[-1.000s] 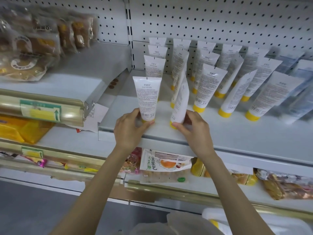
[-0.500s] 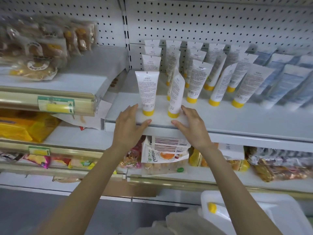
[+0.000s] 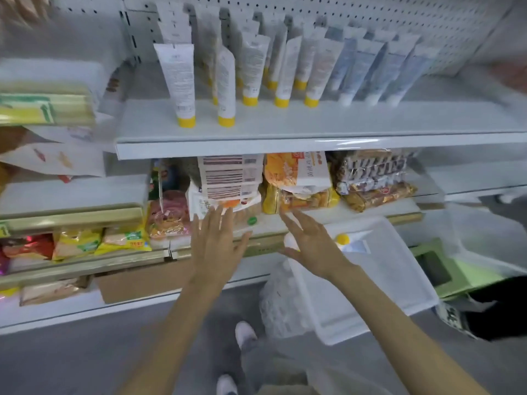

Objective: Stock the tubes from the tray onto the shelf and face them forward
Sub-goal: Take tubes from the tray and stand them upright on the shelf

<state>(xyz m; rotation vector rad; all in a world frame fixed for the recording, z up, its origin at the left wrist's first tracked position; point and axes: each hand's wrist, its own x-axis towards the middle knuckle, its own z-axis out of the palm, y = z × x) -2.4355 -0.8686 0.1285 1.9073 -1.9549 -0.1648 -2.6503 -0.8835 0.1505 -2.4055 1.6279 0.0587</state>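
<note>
Now my left hand (image 3: 216, 243) and right hand (image 3: 312, 248) hover with fingers (image 3: 214, 223) spread wide, holding nothing; yellow-capped tubes (image 3: 179, 81) stand on the shelf (image 3: 313, 134) at twelve o'clock, another tube (image 3: 343, 240) lies in the tray (image 3: 370, 295) at four o'clock.

Snack packets (image 3: 296, 178) fill the lower tier (image 3: 393, 207), a cardboard box (image 3: 137, 283) sits beneath, a green carton (image 3: 445, 269) far right.
</note>
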